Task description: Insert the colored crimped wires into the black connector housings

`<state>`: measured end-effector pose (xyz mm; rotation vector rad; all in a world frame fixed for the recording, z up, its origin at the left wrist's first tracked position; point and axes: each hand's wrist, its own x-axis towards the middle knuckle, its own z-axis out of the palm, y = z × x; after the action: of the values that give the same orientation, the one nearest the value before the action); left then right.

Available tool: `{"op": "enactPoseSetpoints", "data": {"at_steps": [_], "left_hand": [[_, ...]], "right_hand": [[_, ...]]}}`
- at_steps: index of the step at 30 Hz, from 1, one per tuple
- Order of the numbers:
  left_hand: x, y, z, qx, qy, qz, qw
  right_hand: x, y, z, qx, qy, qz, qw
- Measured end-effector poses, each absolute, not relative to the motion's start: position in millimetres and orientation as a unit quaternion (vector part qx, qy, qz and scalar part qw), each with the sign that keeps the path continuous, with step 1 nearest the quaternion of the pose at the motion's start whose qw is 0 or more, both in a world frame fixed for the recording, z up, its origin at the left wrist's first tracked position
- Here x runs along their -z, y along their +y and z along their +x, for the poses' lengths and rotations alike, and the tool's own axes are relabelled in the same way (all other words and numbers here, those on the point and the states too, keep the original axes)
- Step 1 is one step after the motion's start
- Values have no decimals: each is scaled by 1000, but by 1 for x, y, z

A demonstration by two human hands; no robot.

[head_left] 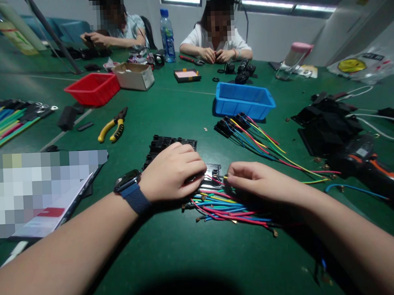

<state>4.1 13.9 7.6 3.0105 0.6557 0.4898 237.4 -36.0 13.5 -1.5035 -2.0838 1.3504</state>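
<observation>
My left hand (176,172), with a watch (128,182) on its wrist, curls over a black plastic housing (212,169) and holds it against the table; the fingers partly hide it. At the housing's right side, my right hand (246,178) pinches a thin wire (225,177) that shows a yellow piece near the fingertips. Just below both hands lies a bundle of loose coloured wires (234,209) with metal terminals on their ends. More black housings (154,145) sit beyond my left hand.
Wired black housings (227,126) lie by a blue bin (243,100). Pliers (114,125), a red bin (94,89) and a white box (135,76) are further left. A black and orange tool (370,161) lies right. Two people sit opposite, near a bottle (168,38).
</observation>
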Motion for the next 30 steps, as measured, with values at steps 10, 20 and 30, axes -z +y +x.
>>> {"op": "enactPoseSetpoints", "data": {"at_steps": [10, 20, 30], "left_hand": [[-5, 18, 3, -153, 240, 958, 40], [-6, 21, 2, -144, 252, 954, 77], [-6, 19, 3, -132, 246, 958, 71]], "right_hand": [[-29, -52, 229, -114, -879, -453, 92], [-28, -60, 219, -66, -879, -472, -35], [-20, -62, 212, -93, -852, -516, 0]]}}
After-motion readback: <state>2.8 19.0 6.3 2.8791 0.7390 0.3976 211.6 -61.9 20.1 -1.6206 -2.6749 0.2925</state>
